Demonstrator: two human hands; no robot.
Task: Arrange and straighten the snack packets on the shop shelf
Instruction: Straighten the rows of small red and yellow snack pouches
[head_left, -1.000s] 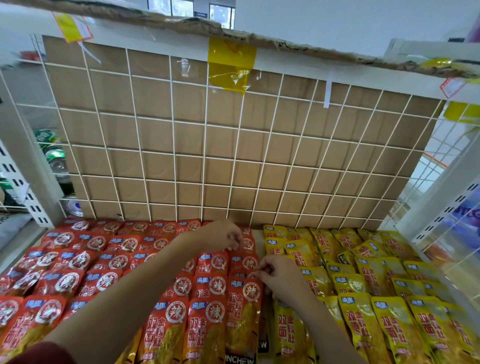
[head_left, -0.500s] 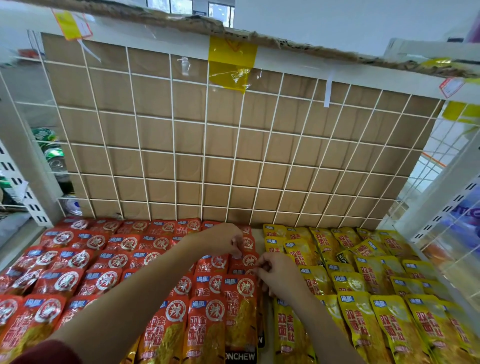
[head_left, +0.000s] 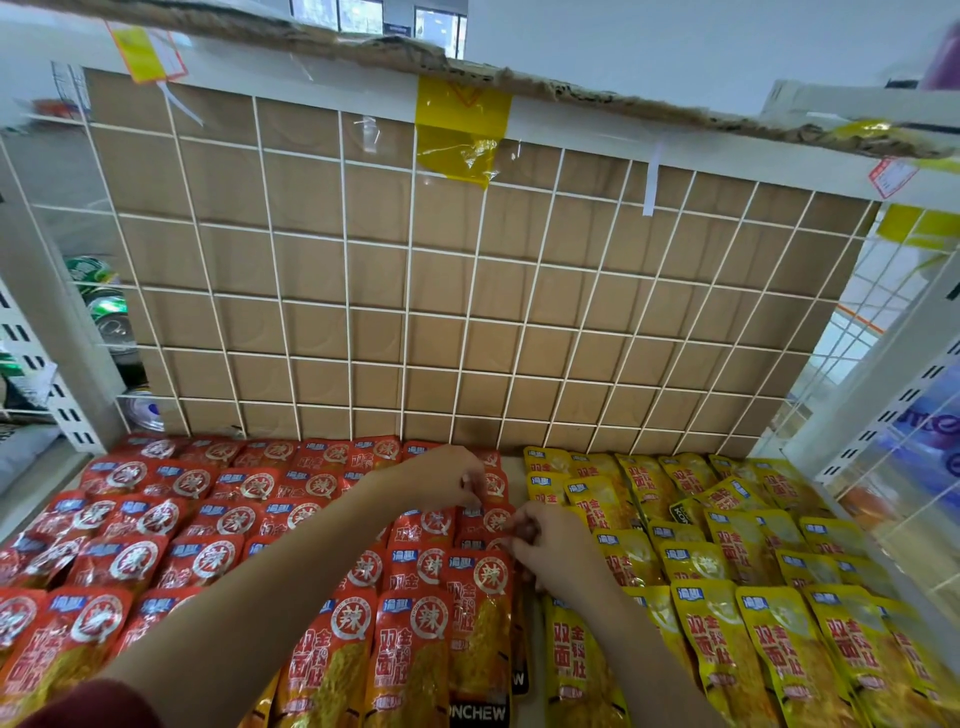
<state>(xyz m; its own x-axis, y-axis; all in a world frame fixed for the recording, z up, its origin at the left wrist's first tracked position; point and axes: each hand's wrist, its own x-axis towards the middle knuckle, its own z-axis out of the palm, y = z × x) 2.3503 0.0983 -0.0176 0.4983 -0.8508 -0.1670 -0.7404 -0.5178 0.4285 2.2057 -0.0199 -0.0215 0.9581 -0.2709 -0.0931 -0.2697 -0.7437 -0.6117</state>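
A white wire grid (head_left: 467, 312) backed by cardboard (head_left: 322, 270) closes the shelf's (head_left: 515, 470) back edge. Overlapping red packets (head_left: 208, 519) fill its left half, yellow packets (head_left: 727, 545) its right. Near the back edge, at the reds' right border, the left hand (head_left: 441, 478) pinches one packet's top; the right hand (head_left: 550, 540), just nearer the front, grips the next with curled fingers

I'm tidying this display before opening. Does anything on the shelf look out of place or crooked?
Yes. A black packet sits among the yellow packets on the right, and a second black packet pokes out under the red packets at the front edge. Several yellow ones near the back right lie tilted.
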